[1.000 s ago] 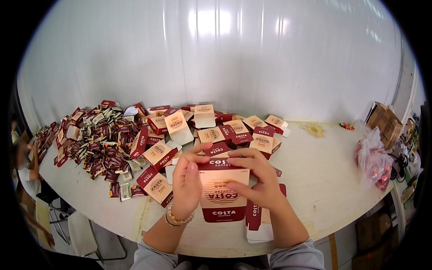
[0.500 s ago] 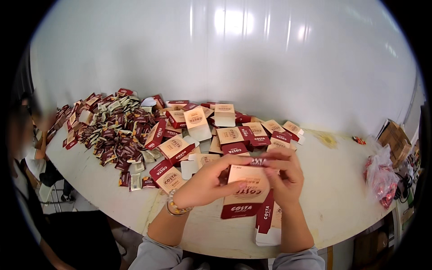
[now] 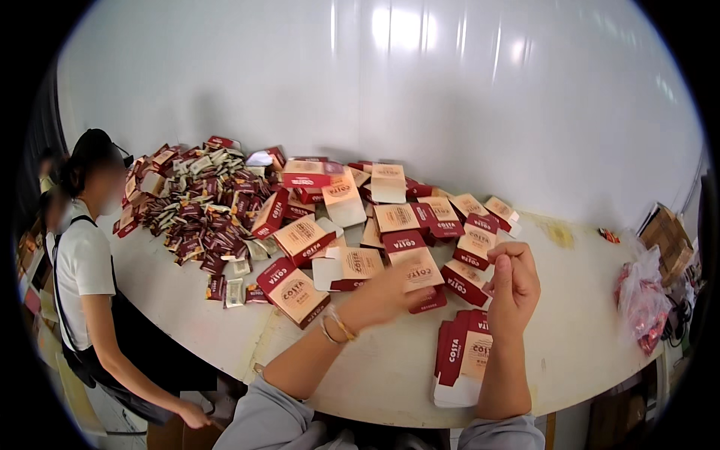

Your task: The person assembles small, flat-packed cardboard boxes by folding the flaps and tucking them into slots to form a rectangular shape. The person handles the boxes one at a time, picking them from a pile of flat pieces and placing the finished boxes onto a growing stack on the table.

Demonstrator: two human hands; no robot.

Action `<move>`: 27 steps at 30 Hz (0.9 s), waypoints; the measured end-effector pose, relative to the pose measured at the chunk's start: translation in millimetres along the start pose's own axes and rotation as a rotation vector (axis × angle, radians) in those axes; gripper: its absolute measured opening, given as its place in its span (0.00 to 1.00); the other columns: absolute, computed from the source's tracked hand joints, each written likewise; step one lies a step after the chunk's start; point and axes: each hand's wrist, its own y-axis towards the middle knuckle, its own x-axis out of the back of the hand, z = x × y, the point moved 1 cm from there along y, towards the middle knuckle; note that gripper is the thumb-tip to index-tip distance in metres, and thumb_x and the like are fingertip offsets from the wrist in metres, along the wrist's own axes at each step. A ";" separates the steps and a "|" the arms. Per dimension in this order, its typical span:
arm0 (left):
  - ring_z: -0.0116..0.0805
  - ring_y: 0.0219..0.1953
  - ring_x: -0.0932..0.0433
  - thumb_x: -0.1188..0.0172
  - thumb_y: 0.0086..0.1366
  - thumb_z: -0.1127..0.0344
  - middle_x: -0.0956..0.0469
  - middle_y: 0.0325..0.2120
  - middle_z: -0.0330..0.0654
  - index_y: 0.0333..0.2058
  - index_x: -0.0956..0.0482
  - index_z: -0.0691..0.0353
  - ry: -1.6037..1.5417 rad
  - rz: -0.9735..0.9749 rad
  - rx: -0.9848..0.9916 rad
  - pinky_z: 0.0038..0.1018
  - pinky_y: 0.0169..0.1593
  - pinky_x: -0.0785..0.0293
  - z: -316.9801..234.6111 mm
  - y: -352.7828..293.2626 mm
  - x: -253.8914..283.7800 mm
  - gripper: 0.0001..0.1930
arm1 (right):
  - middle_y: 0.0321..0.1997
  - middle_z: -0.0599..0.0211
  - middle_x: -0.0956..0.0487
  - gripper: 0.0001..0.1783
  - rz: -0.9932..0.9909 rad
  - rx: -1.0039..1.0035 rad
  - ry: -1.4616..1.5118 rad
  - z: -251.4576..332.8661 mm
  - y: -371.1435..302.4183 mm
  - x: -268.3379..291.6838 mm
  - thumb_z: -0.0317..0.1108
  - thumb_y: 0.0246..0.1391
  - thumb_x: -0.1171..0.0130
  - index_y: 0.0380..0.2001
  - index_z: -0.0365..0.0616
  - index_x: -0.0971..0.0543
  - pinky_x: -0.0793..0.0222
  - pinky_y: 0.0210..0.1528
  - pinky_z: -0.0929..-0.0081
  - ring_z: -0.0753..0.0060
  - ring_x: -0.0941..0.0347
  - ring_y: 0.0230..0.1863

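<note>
My left hand, blurred by motion, reaches over the near edge of the box pile with its fingers stretched out. Beyond its fingers lies a burgundy and cream small carton, partly covered by the hand; no carton is seen gripped in it. To the right, my right hand is raised, with curled fingers and the thumb against them. Whatever it may hold is hidden. Under my right forearm lies a stack of flattened cartons with white flaps. Another carton lies just left of my right hand.
Small wrapped sachets form a big heap at the left. Several cartons are piled across the middle, toward the white wall. A plastic bag of red items hangs at the table's right edge. A co-worker stands at the left.
My hands have parted, and the carton between them is gone from there. A burgundy and cream carton now shows atop the back of the pile. The view has turned slightly left.
</note>
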 end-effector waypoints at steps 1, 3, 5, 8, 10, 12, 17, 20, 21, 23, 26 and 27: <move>0.53 0.62 0.28 0.35 0.66 0.48 0.29 0.62 0.59 0.69 0.43 0.68 0.071 0.129 -0.176 0.40 0.65 0.33 -16.6 -7.1 -14.4 0.43 | 0.44 0.59 0.23 0.13 -0.010 0.055 0.009 -0.7 2.3 0.0 0.25 0.66 0.44 0.24 0.36 0.28 0.33 0.46 0.76 0.73 0.28 0.42; 0.52 0.70 0.37 0.34 0.64 0.45 0.35 0.67 0.57 0.70 0.43 0.66 0.256 0.305 -0.430 0.44 0.71 0.40 -34.0 -23.7 -55.2 0.46 | 0.45 0.57 0.23 0.10 -0.049 0.109 0.062 -4.5 5.3 1.9 0.22 0.63 0.43 0.25 0.36 0.27 0.33 0.47 0.75 0.72 0.28 0.42; 0.52 0.72 0.42 0.33 0.62 0.44 0.39 0.69 0.56 0.70 0.43 0.66 0.420 0.388 -0.546 0.46 0.72 0.43 -41.9 -45.8 -97.3 0.48 | 0.46 0.57 0.23 0.10 -0.052 0.098 0.060 1.6 6.9 10.3 0.20 0.62 0.43 0.25 0.36 0.27 0.32 0.48 0.74 0.70 0.28 0.42; 0.52 0.73 0.44 0.33 0.61 0.44 0.41 0.69 0.56 0.69 0.43 0.68 0.418 0.452 -0.601 0.48 0.73 0.45 -36.6 -60.5 -133.7 0.48 | 0.46 0.56 0.23 0.10 -0.085 0.109 0.087 16.2 5.7 22.2 0.21 0.62 0.43 0.25 0.36 0.26 0.32 0.48 0.73 0.70 0.28 0.42; 0.53 0.72 0.41 0.34 0.62 0.47 0.38 0.68 0.57 0.68 0.42 0.70 0.402 0.459 -0.626 0.47 0.72 0.44 -34.9 -63.6 -143.7 0.45 | 0.46 0.56 0.23 0.10 -0.108 0.119 0.088 27.0 5.1 33.3 0.22 0.62 0.44 0.25 0.36 0.26 0.32 0.48 0.72 0.70 0.29 0.43; 0.54 0.69 0.36 0.36 0.64 0.52 0.34 0.65 0.56 0.64 0.36 0.70 0.487 0.489 -0.630 0.44 0.69 0.35 -46.8 -60.8 -132.7 0.37 | 0.46 0.55 0.23 0.11 -0.134 0.136 0.077 34.4 3.2 43.2 0.23 0.63 0.44 0.24 0.36 0.26 0.32 0.47 0.72 0.69 0.29 0.43; 0.51 0.50 0.22 0.42 0.62 0.69 0.22 0.46 0.55 0.40 0.26 0.70 0.309 0.537 -0.643 0.37 0.44 0.19 -57.3 -54.0 -112.1 0.11 | 0.46 0.49 0.24 0.13 -0.181 0.195 0.059 51.3 -4.8 61.2 0.31 0.64 0.45 0.24 0.38 0.27 0.30 0.55 0.61 0.62 0.27 0.45; 0.47 0.47 0.19 0.44 0.61 0.74 0.19 0.42 0.53 0.36 0.24 0.69 0.272 0.225 -0.527 0.37 0.44 0.18 -73.0 -35.8 -55.4 0.06 | 0.46 0.48 0.24 0.14 -0.197 0.215 0.056 57.7 -8.5 74.1 0.31 0.64 0.46 0.23 0.37 0.28 0.30 0.54 0.61 0.61 0.27 0.45; 0.47 0.47 0.20 0.43 0.60 0.75 0.19 0.44 0.53 0.39 0.24 0.68 0.261 -0.036 -0.640 0.38 0.46 0.19 -69.9 -25.3 -37.2 0.08 | 0.49 0.48 0.23 0.10 -0.148 0.196 0.057 58.7 -12.0 80.3 0.32 0.61 0.44 0.28 0.37 0.26 0.33 0.57 0.60 0.59 0.27 0.49; 0.47 0.49 0.20 0.44 0.62 0.77 0.19 0.47 0.53 0.44 0.26 0.68 0.247 -0.389 -0.714 0.37 0.50 0.22 -63.5 -13.9 1.3 0.10 | 0.52 0.47 0.24 0.08 -0.046 0.135 0.010 62.9 -7.5 77.4 0.31 0.56 0.40 0.35 0.38 0.25 0.35 0.60 0.60 0.58 0.28 0.52; 0.45 0.49 0.21 0.52 0.72 0.78 0.21 0.49 0.54 0.45 0.27 0.67 -0.069 -0.615 -0.523 0.34 0.52 0.25 -55.9 -22.9 38.3 0.07 | 0.62 0.49 0.28 0.33 0.301 0.022 0.179 48.4 3.7 65.7 0.29 0.46 0.32 0.57 0.39 0.31 0.41 0.67 0.60 0.58 0.33 0.63; 0.41 0.49 0.21 0.59 0.77 0.75 0.23 0.50 0.53 0.45 0.29 0.67 -0.130 -0.656 -0.513 0.32 0.52 0.25 -51.4 -25.0 46.0 0.09 | 0.67 0.52 0.31 0.41 0.439 -0.065 0.294 39.9 4.9 59.2 0.28 0.44 0.29 0.63 0.40 0.34 0.42 0.68 0.60 0.58 0.35 0.67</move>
